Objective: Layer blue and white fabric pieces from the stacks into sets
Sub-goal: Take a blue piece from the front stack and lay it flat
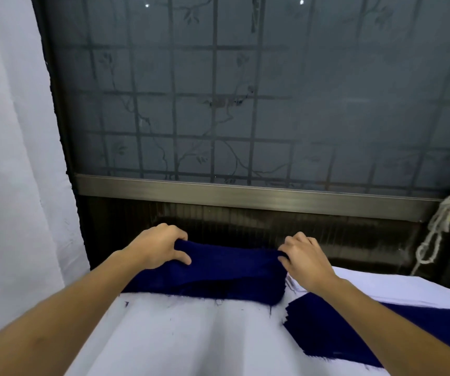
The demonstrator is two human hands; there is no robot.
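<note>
A pale curtain [9,158] hangs down the left side, next to a dark-framed window [245,90] with frosted glass, a grid of bars and a faint branch pattern.

The left hand [161,246] reaches to the far edge of the table [164,337], which is covered in white cloth. Its fingers [176,234] curl over the left end of a blue fabric piece [218,270] while the thumb presses from the near side, so the cloth is pinched between them. The blue fabric piece is raised at its far edge and sags between the two hands; its near edge rests on the white cloth, close to the table's far edge.

The right hand [306,261] grips the right end of the same piece, fingers bunched together and pinching the cloth at its upper corner.

Under the right forearm, toward the table's right edge, lies a stack of blue fabric pieces [335,332], flat, with frayed edges. Just beyond it, nearer the far right corner, lies a stack of white fabric pieces [397,289].

At the far right, knotted white rope [435,226] hangs by the window frame.
</note>
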